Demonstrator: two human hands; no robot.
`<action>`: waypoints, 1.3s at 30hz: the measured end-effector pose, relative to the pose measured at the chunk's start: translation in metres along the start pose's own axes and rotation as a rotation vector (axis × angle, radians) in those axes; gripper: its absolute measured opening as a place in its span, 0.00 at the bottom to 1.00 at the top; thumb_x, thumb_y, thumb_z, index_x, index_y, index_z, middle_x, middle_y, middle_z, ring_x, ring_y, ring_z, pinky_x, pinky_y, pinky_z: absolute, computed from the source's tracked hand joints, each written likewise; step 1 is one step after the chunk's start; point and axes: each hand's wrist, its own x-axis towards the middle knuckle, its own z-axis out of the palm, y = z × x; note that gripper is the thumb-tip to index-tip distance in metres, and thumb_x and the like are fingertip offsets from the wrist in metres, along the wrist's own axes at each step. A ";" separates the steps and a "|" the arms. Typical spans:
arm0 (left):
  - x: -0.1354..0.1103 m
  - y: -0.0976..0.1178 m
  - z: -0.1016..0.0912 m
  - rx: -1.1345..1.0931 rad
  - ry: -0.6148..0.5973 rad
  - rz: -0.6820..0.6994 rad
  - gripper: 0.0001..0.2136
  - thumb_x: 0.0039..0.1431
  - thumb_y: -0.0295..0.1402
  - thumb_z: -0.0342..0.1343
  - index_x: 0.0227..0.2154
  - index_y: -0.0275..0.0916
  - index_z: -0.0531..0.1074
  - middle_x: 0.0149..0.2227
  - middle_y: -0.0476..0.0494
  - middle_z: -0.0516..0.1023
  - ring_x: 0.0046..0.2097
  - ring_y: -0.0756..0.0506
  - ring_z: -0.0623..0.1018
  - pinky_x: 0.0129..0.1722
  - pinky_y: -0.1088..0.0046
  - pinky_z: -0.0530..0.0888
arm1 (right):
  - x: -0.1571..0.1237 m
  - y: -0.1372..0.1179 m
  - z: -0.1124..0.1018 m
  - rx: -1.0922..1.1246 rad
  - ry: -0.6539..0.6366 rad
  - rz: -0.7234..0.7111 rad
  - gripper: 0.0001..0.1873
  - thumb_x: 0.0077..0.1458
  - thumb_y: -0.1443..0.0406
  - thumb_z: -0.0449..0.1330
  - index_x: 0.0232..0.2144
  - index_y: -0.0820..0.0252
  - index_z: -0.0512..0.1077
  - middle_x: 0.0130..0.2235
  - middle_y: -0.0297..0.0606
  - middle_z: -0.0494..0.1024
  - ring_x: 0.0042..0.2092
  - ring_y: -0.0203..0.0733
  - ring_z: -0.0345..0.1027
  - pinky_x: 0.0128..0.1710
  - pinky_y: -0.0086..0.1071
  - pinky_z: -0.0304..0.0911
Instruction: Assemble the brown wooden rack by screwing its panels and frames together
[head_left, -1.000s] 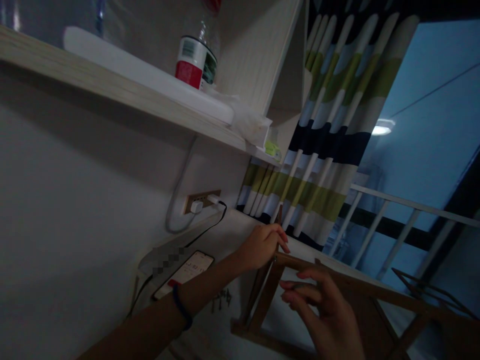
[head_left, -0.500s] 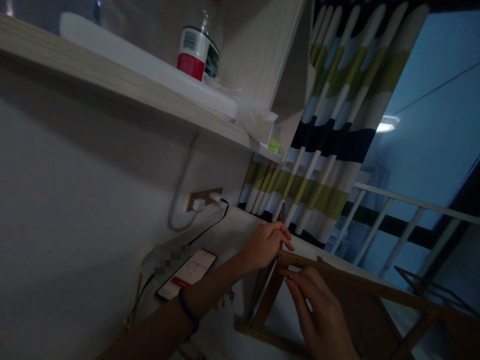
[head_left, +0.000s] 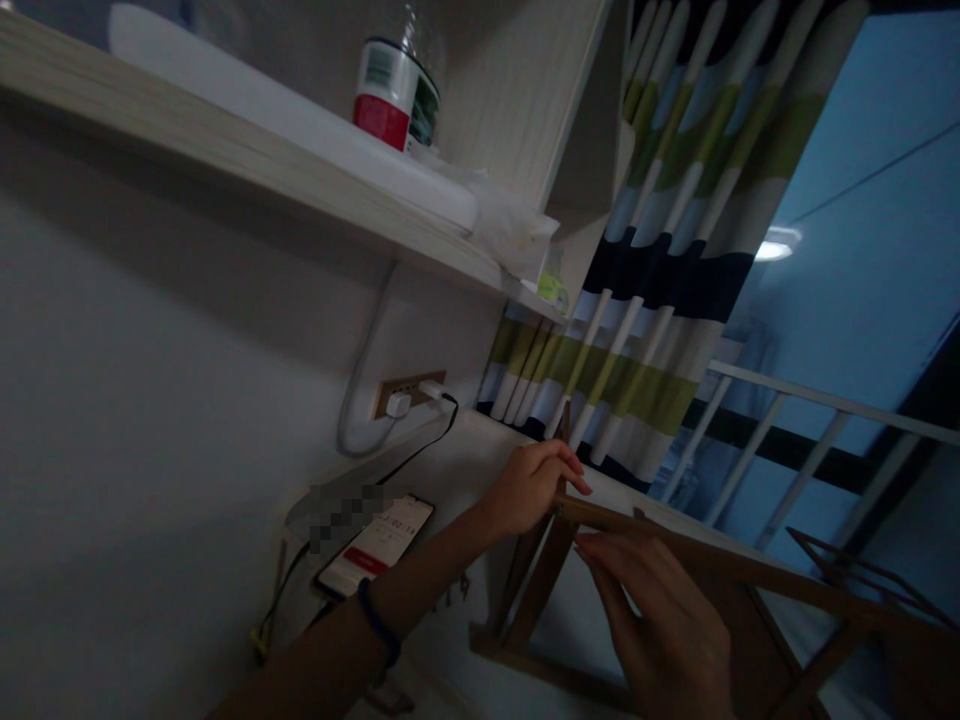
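Observation:
A brown wooden frame (head_left: 690, 555) of joined bars leans across the lower right, with a darker panel inside it. My left hand (head_left: 529, 485) is closed around an upright wooden bar (head_left: 565, 422) at the frame's upper left corner; the bar's tip sticks out above the fingers. Just below that corner, my right hand (head_left: 652, 610) holds thumb and fingertips pinched together. Whatever is between those fingertips is hidden or too small to name. A dark band (head_left: 377, 622) circles my left wrist.
Left of my left forearm lies a lit phone (head_left: 386, 540). A socket strip (head_left: 409, 392) with plugs and cables is on the wall. Overhead runs a shelf (head_left: 300, 185) bearing a labelled can (head_left: 394, 95). A striped curtain (head_left: 660, 270) and white railing (head_left: 832, 400) stand behind.
My right hand has shifted slightly right, its pinched fingertips a little farther from the frame's corner. My left hand keeps its hold on the bar. The camera view has moved slightly.

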 end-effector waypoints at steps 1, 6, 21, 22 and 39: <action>0.000 -0.001 0.000 -0.002 0.000 0.001 0.13 0.48 0.28 0.37 0.25 0.36 0.68 0.28 0.44 0.76 0.33 0.48 0.71 0.32 0.73 0.65 | -0.001 0.001 0.002 -0.026 0.008 -0.027 0.16 0.49 0.76 0.54 0.41 0.60 0.66 0.37 0.38 0.73 0.39 0.38 0.66 0.39 0.32 0.63; 0.000 -0.004 0.002 -0.040 0.019 0.009 0.14 0.49 0.28 0.37 0.25 0.36 0.69 0.28 0.46 0.75 0.35 0.48 0.70 0.34 0.73 0.66 | -0.006 0.006 0.013 -0.038 0.006 -0.076 0.20 0.48 0.78 0.53 0.44 0.62 0.65 0.39 0.40 0.73 0.41 0.39 0.66 0.40 0.34 0.64; -0.014 -0.011 0.004 -0.201 0.031 0.078 0.13 0.52 0.26 0.37 0.29 0.36 0.67 0.34 0.46 0.72 0.42 0.48 0.69 0.39 0.74 0.65 | -0.003 0.008 0.016 -0.036 0.003 -0.083 0.21 0.48 0.78 0.54 0.45 0.60 0.65 0.39 0.40 0.72 0.42 0.40 0.65 0.41 0.35 0.64; -0.015 -0.011 0.005 -0.218 0.036 0.079 0.12 0.52 0.26 0.37 0.29 0.36 0.67 0.34 0.46 0.73 0.42 0.48 0.69 0.40 0.73 0.65 | -0.002 0.008 0.015 -0.026 -0.003 -0.081 0.21 0.48 0.78 0.54 0.45 0.60 0.65 0.39 0.40 0.72 0.42 0.40 0.65 0.41 0.35 0.64; -0.021 -0.029 0.019 -0.378 0.149 0.179 0.10 0.59 0.35 0.40 0.35 0.36 0.64 0.35 0.44 0.73 0.44 0.46 0.69 0.41 0.71 0.65 | -0.001 -0.003 0.017 -0.191 -0.005 -0.034 0.12 0.54 0.72 0.51 0.41 0.62 0.66 0.35 0.37 0.74 0.37 0.34 0.68 0.38 0.26 0.64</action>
